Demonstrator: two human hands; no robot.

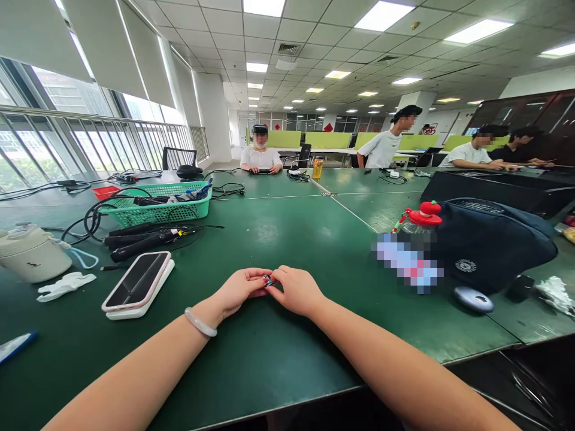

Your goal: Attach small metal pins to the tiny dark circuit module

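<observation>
My left hand point(240, 291) and my right hand point(297, 290) meet over the green table point(251, 371), fingertips pinched together. Between them is a small dark object with shiny, light-coloured bits point(268, 280), mostly covered by the fingers; its kind cannot be made out. Both hands grip it from opposite sides. A pale bangle point(200, 323) circles my left wrist. To the left of my hands, a phone in a pink case point(137, 282) lies on a white box point(148, 305).
At left stand a green basket point(166, 211) with cables and tools, and a cream jug point(33, 254). On the right are a red-lidded bottle point(424, 215), a dark bag point(489, 239) and a mouse point(473, 300). Several people sit or stand across the table.
</observation>
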